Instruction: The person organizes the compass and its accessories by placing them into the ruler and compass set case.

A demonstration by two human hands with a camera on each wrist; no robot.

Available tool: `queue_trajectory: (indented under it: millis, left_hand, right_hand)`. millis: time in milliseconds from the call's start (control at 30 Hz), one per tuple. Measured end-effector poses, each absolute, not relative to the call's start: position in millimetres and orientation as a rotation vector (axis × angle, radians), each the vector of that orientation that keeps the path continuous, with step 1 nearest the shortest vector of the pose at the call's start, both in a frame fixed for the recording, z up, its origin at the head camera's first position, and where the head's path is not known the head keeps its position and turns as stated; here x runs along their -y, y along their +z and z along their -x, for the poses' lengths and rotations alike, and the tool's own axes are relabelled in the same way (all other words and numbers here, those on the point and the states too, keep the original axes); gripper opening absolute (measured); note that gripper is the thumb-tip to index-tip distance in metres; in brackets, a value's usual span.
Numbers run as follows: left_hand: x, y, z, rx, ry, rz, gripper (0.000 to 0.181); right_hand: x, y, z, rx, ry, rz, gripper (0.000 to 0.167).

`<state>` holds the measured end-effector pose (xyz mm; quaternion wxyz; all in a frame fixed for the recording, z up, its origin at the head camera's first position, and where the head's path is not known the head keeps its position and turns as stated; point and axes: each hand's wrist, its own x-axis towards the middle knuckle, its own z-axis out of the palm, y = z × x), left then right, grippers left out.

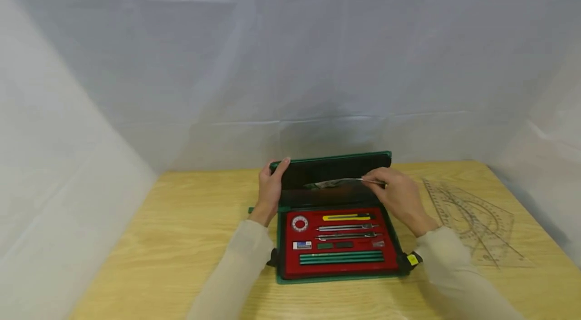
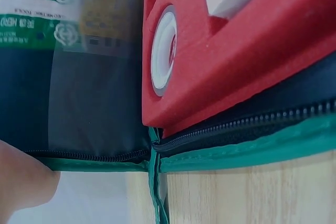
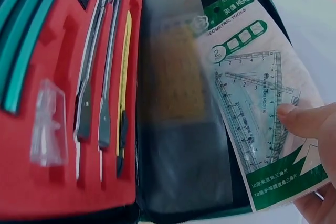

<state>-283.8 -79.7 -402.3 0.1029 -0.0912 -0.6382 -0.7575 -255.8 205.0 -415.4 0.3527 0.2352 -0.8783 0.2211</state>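
A green zip drawing-set case (image 1: 281,279) lies unfolded on the table, its lid raised at the back. My left hand (image 1: 270,191) holds the lid (image 1: 336,165) by its left edge, thumb on the inner side. With my right hand (image 1: 400,198) I pinch a flat packet of set squares (image 3: 262,77), thumb on its front. The packet lies at the lid's clear pocket (image 3: 184,166); how far it sits inside, I cannot tell. In the red tray (image 1: 336,272) are a yellow cutter (image 1: 347,217), compasses (image 1: 347,236), green pencils (image 1: 340,258), an eraser (image 1: 302,245) and a white ring (image 1: 299,224).
Large clear set squares (image 1: 472,219) and a protractor lie overlapping on the wooden table (image 1: 190,229), right of my right forearm. White sheeting (image 1: 290,68) rises behind the table and at both sides. A black strap with a yellow tag (image 1: 412,259) is by the case's right corner.
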Motion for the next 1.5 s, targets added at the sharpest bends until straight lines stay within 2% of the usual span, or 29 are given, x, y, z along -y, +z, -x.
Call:
queue_trajectory:
  millis: [267, 600, 967, 1267, 1500]
  left_hand:
    - [77, -401, 283, 1.870, -2.267, 0.257, 0.025]
    - [76, -426, 302, 1.869, -2.261, 0.256, 0.026]
    - [72, -426, 303, 1.899, -2.193, 0.244, 0.033]
    - [75, -420, 299, 1.919, -2.260, 0.250, 0.023]
    - [77, -421, 302, 1.911, -2.238, 0.248, 0.027]
  right_hand:
    - [-188, -417, 263, 2.309, 0.593, -0.609, 0.016]
    - [-180, -427, 270, 2.374, 0.563, -0.611, 0.015]
    - [-180, -434, 265, 2.494, 0.586, -0.556, 0.016]
    - [-176, -437, 255, 2.296, 0.421, -0.576, 0.019]
    - [-174, -436, 249, 2.403, 0.318, -0.611, 0.021]
